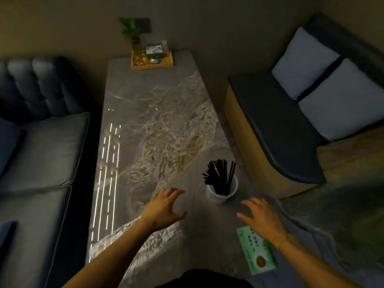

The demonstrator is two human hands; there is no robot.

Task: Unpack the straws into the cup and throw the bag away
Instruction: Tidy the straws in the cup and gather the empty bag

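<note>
A white cup [222, 193] stands on the marble table [158, 113] near its right edge, holding a bundle of black straws [220, 175] that lean out of its top. A flat green and white bag [257, 252] lies on the table near the front right corner. My right hand [264, 217] hovers just above the bag's far end, fingers spread, holding nothing. My left hand [166, 206] is over the table to the left of the cup, fingers apart and empty.
A wooden tray [152, 59] with a plant vase and small items sits at the table's far end. A dark sofa [41, 154] runs along the left. A bench with light cushions [311, 96] stands to the right.
</note>
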